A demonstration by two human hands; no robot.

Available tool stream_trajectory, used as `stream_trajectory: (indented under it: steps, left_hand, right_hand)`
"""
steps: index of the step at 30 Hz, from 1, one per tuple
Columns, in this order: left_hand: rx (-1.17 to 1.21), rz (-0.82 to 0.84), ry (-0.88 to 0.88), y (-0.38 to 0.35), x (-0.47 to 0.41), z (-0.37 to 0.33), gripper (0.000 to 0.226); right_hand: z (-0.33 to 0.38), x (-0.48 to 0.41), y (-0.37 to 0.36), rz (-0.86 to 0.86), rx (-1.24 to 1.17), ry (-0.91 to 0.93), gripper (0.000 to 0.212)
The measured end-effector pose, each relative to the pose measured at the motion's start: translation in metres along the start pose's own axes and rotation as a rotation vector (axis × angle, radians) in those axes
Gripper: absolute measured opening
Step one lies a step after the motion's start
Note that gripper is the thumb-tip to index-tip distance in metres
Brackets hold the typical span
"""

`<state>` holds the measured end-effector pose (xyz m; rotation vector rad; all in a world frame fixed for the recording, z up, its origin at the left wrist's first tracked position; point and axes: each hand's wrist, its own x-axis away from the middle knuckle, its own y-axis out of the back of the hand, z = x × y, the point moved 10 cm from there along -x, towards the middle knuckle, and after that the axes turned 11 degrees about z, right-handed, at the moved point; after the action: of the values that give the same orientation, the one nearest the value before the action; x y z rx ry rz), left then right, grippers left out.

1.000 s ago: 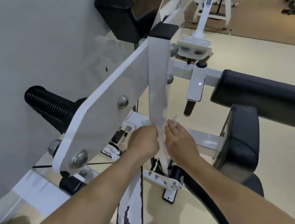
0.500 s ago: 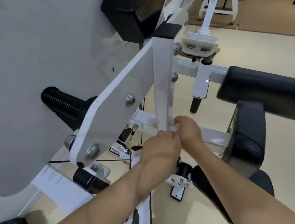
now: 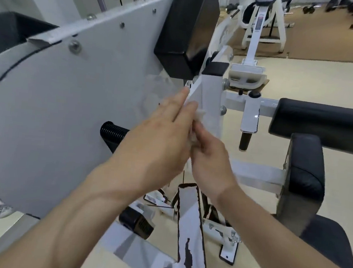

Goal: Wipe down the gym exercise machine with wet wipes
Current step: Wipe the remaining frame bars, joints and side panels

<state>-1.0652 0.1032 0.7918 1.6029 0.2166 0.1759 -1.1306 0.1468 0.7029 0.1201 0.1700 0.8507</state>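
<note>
Grey side cover [image 3: 67, 107] filled the 9 o'clock side, with a ribbed black grip [image 3: 112, 131] sticking out of it beside the left wrist. Left hand [image 3: 160, 139] sat at centre: fingers straight and flat, laid up along the 9 o'clock edge of the white upright post [image 3: 212, 94], gripping nothing. Wet wipe [image 3: 195, 133] was bunched between the 2 hands, against the post, at 3 o'clock of the left hand. Right hand [image 3: 210, 160], at 4 o'clock of the wipe, had its fingers curled onto the wipe, pinching it. Black roller pad [image 3: 322, 121] was at 3 o'clock, well apart from both hands.

Step, as judged: wiping the machine's upright post, partway up. Next move probably calls for running the wipe up to the black end cap [image 3: 215, 67] at 12 o'clock, left hand flat as backing, then round the bolts [image 3: 225, 82].

Containers: 0 in view. No wipe pack or bin seen, so no contents to report.
</note>
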Motion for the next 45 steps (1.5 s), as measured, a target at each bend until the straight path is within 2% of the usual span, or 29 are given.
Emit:
stream_trajectory:
  steps: [2, 6, 8, 10, 12, 13, 15, 17, 18, 21, 25, 30, 34, 36, 39, 41, 42, 43, 45]
  left_hand:
    - [0.173, -0.054, -0.025, 0.001, 0.01, 0.006, 0.058]
    - [0.469, -0.186, 0.032, -0.01, 0.032, 0.028, 0.053]
    - [0.563, -0.226, 0.037, -0.012, 0.035, 0.031, 0.054]
    - [0.65, -0.257, 0.031, -0.012, 0.037, 0.034, 0.049]
    - [0.729, -0.292, 0.013, -0.009, 0.041, 0.036, 0.039]
    - [0.795, -0.299, 0.009, -0.009, 0.045, 0.038, 0.035]
    - [0.912, -0.31, 0.017, -0.011, 0.053, 0.048, 0.032]
    - [0.98, -0.321, 0.028, -0.017, 0.063, 0.059, 0.033]
    - [1.004, -0.326, 0.03, -0.021, 0.069, 0.063, 0.033]
    - [1.026, -0.333, 0.023, -0.031, 0.084, 0.066, 0.031]
    - [1.067, -0.368, 0.033, -0.033, 0.1, 0.071, 0.03]
    - [1.096, -0.365, -0.001, -0.024, 0.112, 0.069, 0.04]
    - [0.974, -0.408, -0.044, -0.024, 0.117, 0.072, 0.035]
    - [0.91, -0.419, -0.05, -0.028, 0.119, 0.071, 0.027]
    - [0.826, -0.505, -0.082, -0.021, 0.13, 0.065, 0.016]
    - [0.972, -0.516, -0.094, -0.019, 0.131, 0.067, 0.011]
    - [1.058, -0.525, -0.072, -0.019, 0.128, 0.073, 0.012]
    - [1.123, -0.539, -0.035, -0.02, 0.121, 0.079, 0.017]
    - [1.153, -0.561, 0.014, -0.018, 0.106, 0.088, 0.029]
  right_hand:
    - [-0.004, 0.015, -0.02, 0.063, 0.012, -0.021, 0.063]
    - [-0.001, 0.05, -0.053, 0.141, -0.067, -0.038, 0.076]
    - [0.003, 0.055, -0.055, 0.098, -0.022, 0.002, 0.077]
    - [0.006, 0.041, -0.044, 0.025, 0.219, 0.041, 0.073]
    - [0.007, 0.032, -0.028, -0.088, 0.364, 0.03, 0.061]
    - [0.007, 0.035, -0.022, -0.144, 0.334, 0.03, 0.052]
    - [0.017, 0.051, -0.022, -0.251, 0.24, 0.097, 0.038]
    - [0.029, 0.076, -0.032, -0.323, 0.179, 0.224, 0.033]
    - [0.04, 0.091, -0.037, -0.348, 0.202, 0.326, 0.034]
    - [0.065, 0.123, -0.062, -0.36, 0.485, 0.602, 0.038]
    - [0.085, 0.116, -0.068, -0.355, 0.603, 0.719, 0.025]
    - [0.095, 0.053, -0.046, -0.346, 0.804, 0.525, 0.03]
    - [0.08, 0.08, -0.072, -0.223, 0.926, 0.575, 0.034]
    - [0.073, 0.104, -0.075, -0.292, 0.828, 0.579, 0.023]
    - [0.076, 0.123, -0.06, -0.438, 0.614, 0.534, 0.023]
    - [0.08, 0.121, -0.045, -0.426, 0.369, 0.463, 0.016]
    - [0.081, 0.114, -0.037, -0.404, 0.256, 0.408, 0.019]
    - [0.084, 0.106, -0.03, -0.399, 0.207, 0.362, 0.027]
    - [0.095, 0.086, -0.019, -0.446, 0.361, 0.324, 0.029]
